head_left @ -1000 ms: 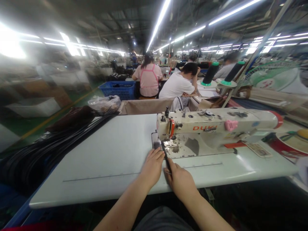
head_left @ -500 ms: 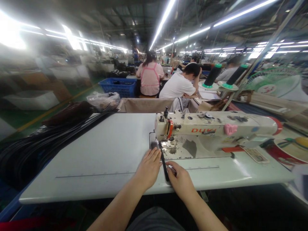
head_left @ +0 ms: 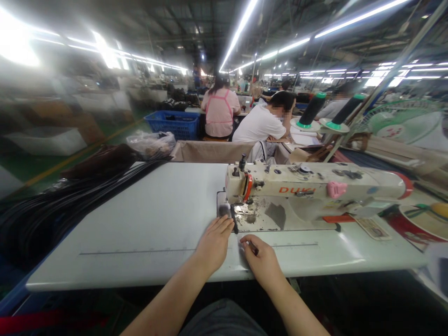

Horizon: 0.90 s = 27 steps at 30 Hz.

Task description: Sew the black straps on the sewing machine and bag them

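My left hand (head_left: 216, 239) lies flat, fingers stretched out together, with the fingertips at the near end of a short black strip (head_left: 234, 221). This strip runs under the needle area of a white sewing machine (head_left: 301, 186). My right hand (head_left: 261, 255) rests on the table a little to the right, fingers curled round a small dark tool, perhaps thread snips (head_left: 253, 248). Most of that tool is hidden by the fingers. No strip shows between the two hands.
The pale sewing table (head_left: 140, 210) carries a printed ruler line. Long black strips (head_left: 87, 200) hang over its left edge. Two black thread cones (head_left: 312, 111) stand behind the machine. A blue crate (head_left: 171, 123) and two seated people (head_left: 220, 109) are farther back.
The black strip has moved forward under the machine; its near end, formerly beside my right fingers, now lies by my left fingertips. Both hands have stayed nearly in place.
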### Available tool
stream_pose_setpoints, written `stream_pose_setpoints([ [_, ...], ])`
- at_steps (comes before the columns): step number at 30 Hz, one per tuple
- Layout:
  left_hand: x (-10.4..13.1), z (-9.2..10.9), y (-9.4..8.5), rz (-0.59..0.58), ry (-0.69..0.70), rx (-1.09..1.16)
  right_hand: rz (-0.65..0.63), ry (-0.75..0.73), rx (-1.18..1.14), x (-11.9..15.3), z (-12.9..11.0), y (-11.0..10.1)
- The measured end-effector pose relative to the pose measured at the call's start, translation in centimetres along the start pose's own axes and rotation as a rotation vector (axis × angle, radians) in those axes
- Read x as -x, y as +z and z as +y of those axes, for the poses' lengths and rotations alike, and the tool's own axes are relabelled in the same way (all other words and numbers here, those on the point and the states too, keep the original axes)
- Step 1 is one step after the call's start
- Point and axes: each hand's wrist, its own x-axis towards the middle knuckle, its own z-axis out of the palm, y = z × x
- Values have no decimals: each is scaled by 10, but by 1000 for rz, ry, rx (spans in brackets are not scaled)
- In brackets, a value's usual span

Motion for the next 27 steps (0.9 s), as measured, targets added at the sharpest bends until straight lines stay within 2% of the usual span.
stream_pose_setpoints([
  [6, -2, 0, 0, -38, -16, -13, 20, -34, -38, 1, 1, -1],
  [12, -16, -9, 2, -101, -60, 23, 38, -81, -43, 3, 2, 0],
  [19, -29, -17, -4, -124, -62, 25, 71, -111, -25, 2, 11, 5],
  [27, -31, -15, -9, -138, -102, 5, 54, -109, -15, 4, 4, 0],
])
